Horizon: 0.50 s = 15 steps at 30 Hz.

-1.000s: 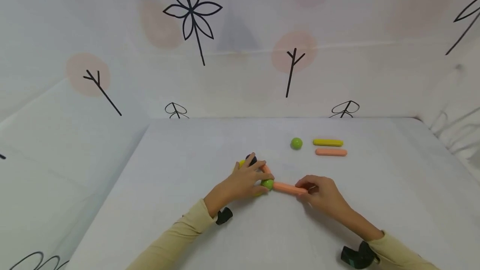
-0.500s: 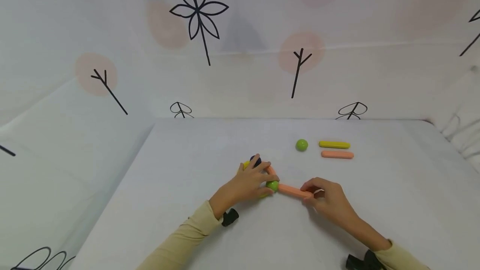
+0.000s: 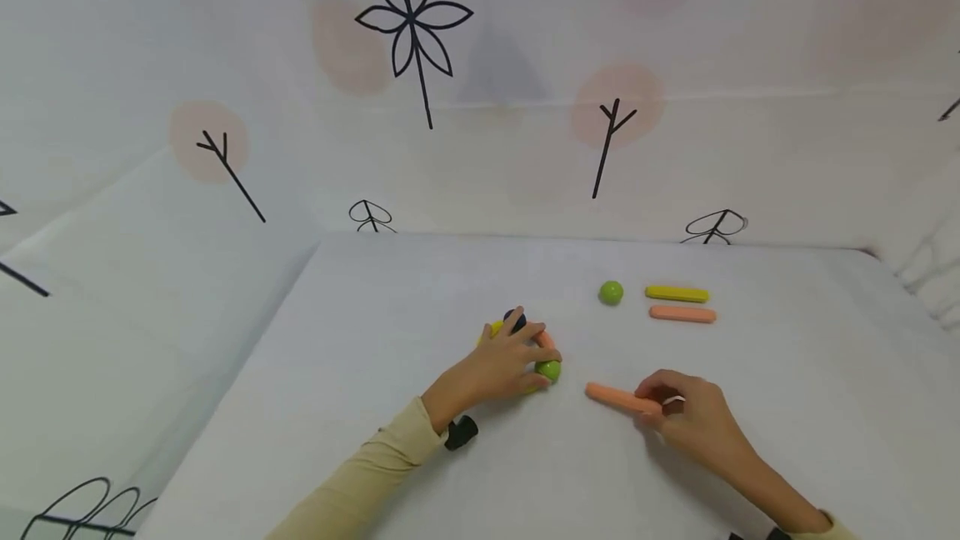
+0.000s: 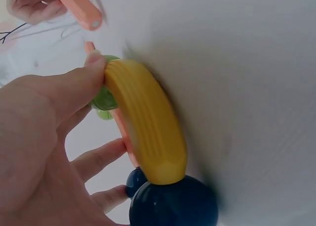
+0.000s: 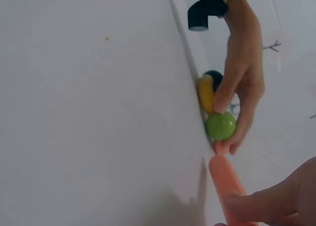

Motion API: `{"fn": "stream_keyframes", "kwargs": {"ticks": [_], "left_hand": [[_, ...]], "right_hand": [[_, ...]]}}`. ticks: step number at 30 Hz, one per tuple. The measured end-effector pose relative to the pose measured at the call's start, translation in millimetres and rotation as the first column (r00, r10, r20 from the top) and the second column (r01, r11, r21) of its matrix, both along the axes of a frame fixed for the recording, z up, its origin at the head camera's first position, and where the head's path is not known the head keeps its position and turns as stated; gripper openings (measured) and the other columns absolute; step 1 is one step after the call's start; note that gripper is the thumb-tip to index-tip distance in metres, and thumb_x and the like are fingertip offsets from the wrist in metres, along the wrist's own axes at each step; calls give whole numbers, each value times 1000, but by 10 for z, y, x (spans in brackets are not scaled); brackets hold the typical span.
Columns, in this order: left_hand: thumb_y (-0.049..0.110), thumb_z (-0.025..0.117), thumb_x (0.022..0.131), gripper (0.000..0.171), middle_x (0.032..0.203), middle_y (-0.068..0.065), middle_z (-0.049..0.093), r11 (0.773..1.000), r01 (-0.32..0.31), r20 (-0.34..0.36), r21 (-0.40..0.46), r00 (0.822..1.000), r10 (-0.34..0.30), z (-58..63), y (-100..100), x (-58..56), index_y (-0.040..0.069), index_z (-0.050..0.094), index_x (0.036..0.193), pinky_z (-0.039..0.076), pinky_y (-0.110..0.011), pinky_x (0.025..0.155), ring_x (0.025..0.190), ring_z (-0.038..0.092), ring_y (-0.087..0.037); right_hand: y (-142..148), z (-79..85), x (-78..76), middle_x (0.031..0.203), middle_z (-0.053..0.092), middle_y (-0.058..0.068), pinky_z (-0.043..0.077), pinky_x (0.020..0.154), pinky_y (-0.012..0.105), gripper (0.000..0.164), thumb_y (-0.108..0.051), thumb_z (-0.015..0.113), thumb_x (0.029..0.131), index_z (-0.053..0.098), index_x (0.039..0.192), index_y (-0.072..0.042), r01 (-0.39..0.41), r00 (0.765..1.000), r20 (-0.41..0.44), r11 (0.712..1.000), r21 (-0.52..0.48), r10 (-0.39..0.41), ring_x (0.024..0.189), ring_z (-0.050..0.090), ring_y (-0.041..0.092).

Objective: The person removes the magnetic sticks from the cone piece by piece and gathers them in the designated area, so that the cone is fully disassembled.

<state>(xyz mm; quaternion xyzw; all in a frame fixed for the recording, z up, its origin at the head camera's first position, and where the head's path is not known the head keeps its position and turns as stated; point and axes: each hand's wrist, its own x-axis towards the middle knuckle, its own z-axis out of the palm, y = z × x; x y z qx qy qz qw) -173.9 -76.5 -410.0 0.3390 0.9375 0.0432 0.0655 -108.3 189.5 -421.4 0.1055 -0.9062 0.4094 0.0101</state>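
Observation:
My left hand (image 3: 495,365) pinches a green ball (image 3: 550,370) between thumb and fingers. The ball belongs to a ring-like chain of toy pieces, partly hidden under the hand. In the left wrist view, a curved yellow rod (image 4: 150,122) runs from that ball to a dark blue ball (image 4: 173,206). Behind it are a curved orange rod (image 4: 124,137) and another dark blue ball (image 4: 135,181). My right hand (image 3: 697,423) grips one end of a straight orange stick (image 3: 615,398). The stick's free end points at the green ball, with a small gap between them.
Farther back on the white table (image 3: 420,290) lie a loose green ball (image 3: 611,292), a yellow stick (image 3: 677,294) and an orange stick (image 3: 682,314). A dark wrist device (image 3: 461,433) sits under my left wrist. A patterned cloth wall (image 3: 480,157) stands behind the table.
The straight orange stick touched the green ball before; my right hand has drawn it away to the right. My left hand keeps its hold. The whole view has shifted slightly.

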Motion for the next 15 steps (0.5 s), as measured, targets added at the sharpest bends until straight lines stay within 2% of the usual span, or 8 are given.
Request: {"fn": "stream_keyframes", "kwargs": {"ticks": [5,10,15], "left_hand": [[50,54,90,41,147,0,35,1000,-14,3,14,1000,14,-16,-53,-7,39,56,130,31,-67,96,142,12,-37],[49,55,90,41,147,0,35,999,-11,16,31,1000,10,1,-43,10,38,56,129,30,-67,96,141,12,-38],[47,55,91,41,149,-2,33,999,-3,27,35,1000,2,32,-16,32,37,56,130,30,-67,96,142,11,-38]], "right_hand": [[320,26,-38,91,66,6,53,65,22,23,-5,81,72,68,91,-5,23,998,58,1000,-9,-23,77,62,7],[610,62,-100,95,68,6,50,64,20,26,-17,79,77,71,99,-6,89,991,94,993,73,-96,78,58,3],[813,104,-178,98,68,7,46,63,20,30,-23,77,79,71,103,-5,110,989,88,992,63,-116,80,55,-2]]}}
